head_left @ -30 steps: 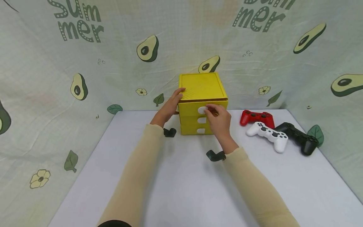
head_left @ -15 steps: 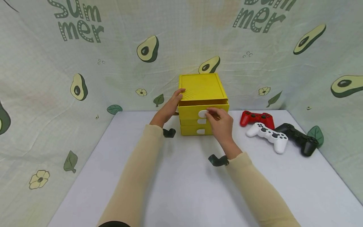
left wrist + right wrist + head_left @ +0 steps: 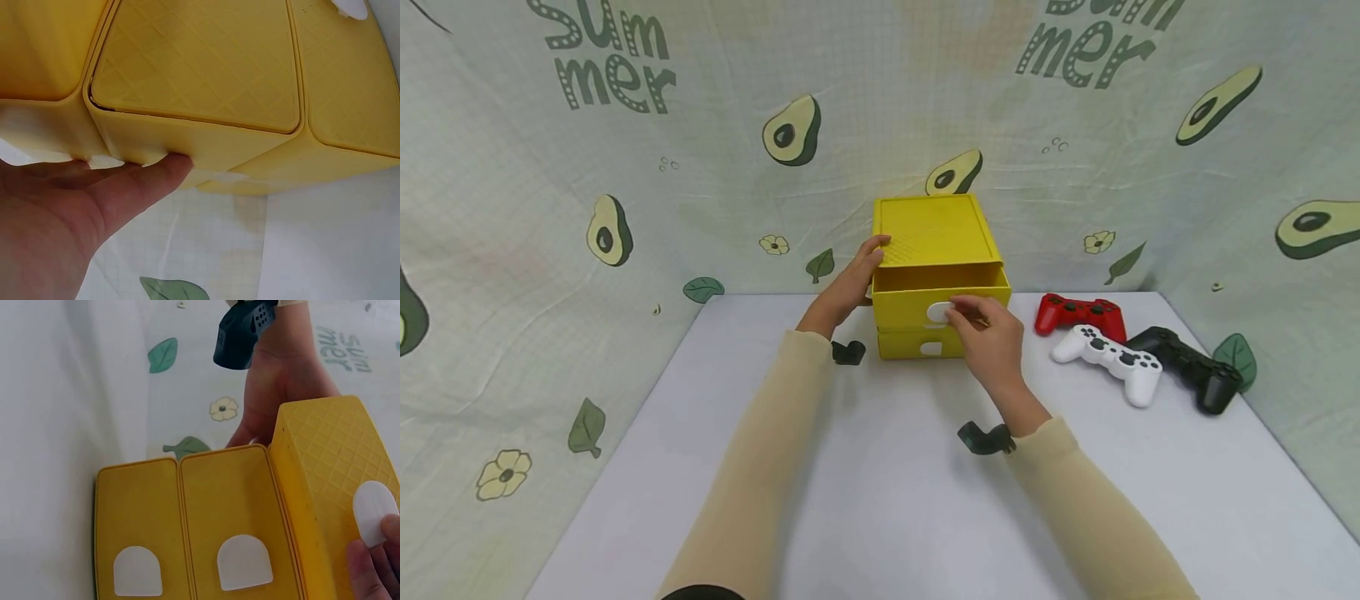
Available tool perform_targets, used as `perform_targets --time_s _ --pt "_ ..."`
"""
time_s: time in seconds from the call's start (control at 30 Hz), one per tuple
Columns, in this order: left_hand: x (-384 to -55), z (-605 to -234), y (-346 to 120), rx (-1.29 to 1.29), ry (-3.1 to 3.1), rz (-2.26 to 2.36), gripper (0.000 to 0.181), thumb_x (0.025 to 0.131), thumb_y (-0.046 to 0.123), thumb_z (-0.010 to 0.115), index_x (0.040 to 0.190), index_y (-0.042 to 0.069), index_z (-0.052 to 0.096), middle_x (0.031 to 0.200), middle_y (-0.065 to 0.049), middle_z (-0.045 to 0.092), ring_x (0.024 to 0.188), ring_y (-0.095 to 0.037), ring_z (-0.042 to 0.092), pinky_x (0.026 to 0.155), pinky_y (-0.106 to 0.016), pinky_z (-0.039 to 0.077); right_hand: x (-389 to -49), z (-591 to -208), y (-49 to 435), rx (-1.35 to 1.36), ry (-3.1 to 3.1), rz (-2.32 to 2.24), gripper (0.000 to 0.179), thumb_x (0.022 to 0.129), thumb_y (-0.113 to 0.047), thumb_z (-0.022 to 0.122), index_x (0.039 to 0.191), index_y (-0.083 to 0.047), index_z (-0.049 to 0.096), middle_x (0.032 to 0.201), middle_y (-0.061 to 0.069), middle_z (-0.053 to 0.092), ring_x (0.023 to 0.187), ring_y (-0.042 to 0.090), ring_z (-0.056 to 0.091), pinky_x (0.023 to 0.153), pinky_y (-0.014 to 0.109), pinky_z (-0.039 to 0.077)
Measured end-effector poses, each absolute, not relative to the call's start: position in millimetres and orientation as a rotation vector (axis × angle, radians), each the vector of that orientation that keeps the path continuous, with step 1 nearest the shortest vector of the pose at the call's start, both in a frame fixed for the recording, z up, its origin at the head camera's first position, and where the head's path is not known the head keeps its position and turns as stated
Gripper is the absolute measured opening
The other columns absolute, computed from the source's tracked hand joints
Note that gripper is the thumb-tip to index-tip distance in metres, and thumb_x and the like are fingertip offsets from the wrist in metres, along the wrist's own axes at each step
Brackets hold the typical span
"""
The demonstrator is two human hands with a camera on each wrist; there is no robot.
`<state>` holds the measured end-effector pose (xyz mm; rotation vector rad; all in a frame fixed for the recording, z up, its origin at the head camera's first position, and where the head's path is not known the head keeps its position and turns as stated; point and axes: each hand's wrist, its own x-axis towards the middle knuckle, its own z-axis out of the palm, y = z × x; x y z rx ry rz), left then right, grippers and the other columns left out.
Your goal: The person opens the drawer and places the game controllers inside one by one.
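Observation:
A yellow three-drawer storage box (image 3: 936, 229) stands at the back of the white table. Its top drawer (image 3: 898, 308) is pulled partway out, and the visible part of its inside looks bare. My right hand (image 3: 995, 337) pinches that drawer's white oval handle (image 3: 374, 512) between thumb and fingertips. My left hand (image 3: 846, 287) lies against the box's left side, its fingertips at the top edge. In the left wrist view its extended fingers (image 3: 137, 184) press on the side wall. The two lower drawers, with white tabs (image 3: 245, 562), are pushed in.
Right of the box lie a red game controller (image 3: 1081, 314), a white one (image 3: 1108, 360) and a black one (image 3: 1187, 367), close together. Behind the table (image 3: 880, 500) hangs a cloth (image 3: 715, 183) printed with avocados.
The top drawer has slid out toward me, widening the gap under the box's top. My right hand has come nearer with the handle. My left hand has stayed in place.

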<state>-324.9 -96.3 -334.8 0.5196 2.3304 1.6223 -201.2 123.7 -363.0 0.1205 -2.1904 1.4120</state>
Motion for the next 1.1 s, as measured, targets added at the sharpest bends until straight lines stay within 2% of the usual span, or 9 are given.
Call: perform_targets --time_s 0.17,0.4,0.5,0.73,1.1 --pt "-323 -331 -97 0.499 2.323 1.591 0.045 0.097 0.066 0.027 0.140 0.055 0.021 0.161 0.008 0.014 0.144 -0.029 0.031 0.103 -0.059 0.041 -195 -363 125 0.128 -2.180 1.425 0.025 0.089 -0.027 0.071 0.111 -0.016 0.072 0.105 0.000 0.068 0.096 0.013 0.065 0.080 0.015 0.053" --pt "-302 -306 -96 0.518 2.279 1.561 0.047 0.104 0.050 0.024 0.149 0.038 0.016 0.163 -0.001 0.009 0.146 -0.032 0.027 0.105 -0.059 0.040 -185 -362 126 0.157 -2.157 1.452 0.025 0.088 -0.025 0.072 0.111 -0.014 0.072 0.105 0.003 0.068 0.097 0.016 0.067 0.080 0.012 0.052" --pt "-298 -302 -95 0.516 2.274 1.560 0.048 0.105 0.048 0.023 0.150 0.036 0.014 0.163 -0.001 0.008 0.146 -0.031 0.026 0.105 -0.059 0.039 -182 -363 126 0.179 -2.144 1.449 0.025 0.088 -0.024 0.072 0.110 -0.013 0.072 0.104 0.003 0.068 0.096 0.015 0.067 0.079 0.010 0.051" --pt "-320 -331 -95 0.514 2.292 1.634 0.048 0.098 0.064 0.028 0.143 0.048 0.021 0.161 0.005 0.010 0.144 -0.031 0.029 0.103 -0.062 0.040 -175 -367 127 0.210 -2.121 1.431 0.025 0.087 -0.024 0.073 0.109 -0.013 0.072 0.102 0.002 0.068 0.094 0.013 0.067 0.078 0.011 0.051" --pt "-321 -331 -96 0.504 2.311 1.607 0.046 0.097 0.067 0.027 0.140 0.053 0.020 0.162 0.006 0.010 0.144 -0.030 0.030 0.103 -0.060 0.041 -166 -367 127 0.207 -2.124 1.413 0.024 0.088 -0.023 0.073 0.109 -0.012 0.073 0.103 0.002 0.069 0.094 0.013 0.068 0.079 0.010 0.050"
